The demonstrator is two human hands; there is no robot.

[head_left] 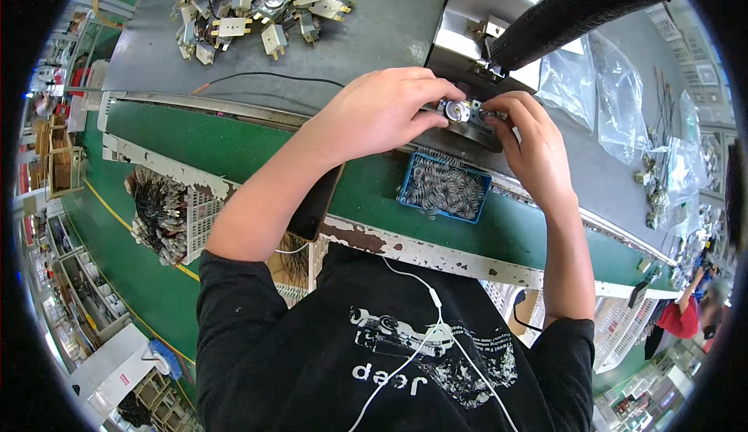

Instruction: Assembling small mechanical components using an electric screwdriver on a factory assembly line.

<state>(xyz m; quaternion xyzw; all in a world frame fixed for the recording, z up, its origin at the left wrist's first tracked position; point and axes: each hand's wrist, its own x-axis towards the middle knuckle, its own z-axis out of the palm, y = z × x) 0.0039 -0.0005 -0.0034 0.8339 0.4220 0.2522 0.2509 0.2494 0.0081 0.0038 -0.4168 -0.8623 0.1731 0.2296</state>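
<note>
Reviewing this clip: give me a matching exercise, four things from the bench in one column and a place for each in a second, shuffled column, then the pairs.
Things:
1. blue tray of springs
2. pile of cream parts
3. small round metal part
4. clear plastic bags

Places:
A. far end of the grey mat
B. between left hand and right hand
C. on the green belt, below the hands
D. on the bench, right of the hands

Pairs: 1-C, 2-A, 3-B, 4-D

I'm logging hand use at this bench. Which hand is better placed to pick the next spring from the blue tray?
Probably the right hand: the blue tray of springs lies just below it. The left hand is pinching the small round part.
</note>
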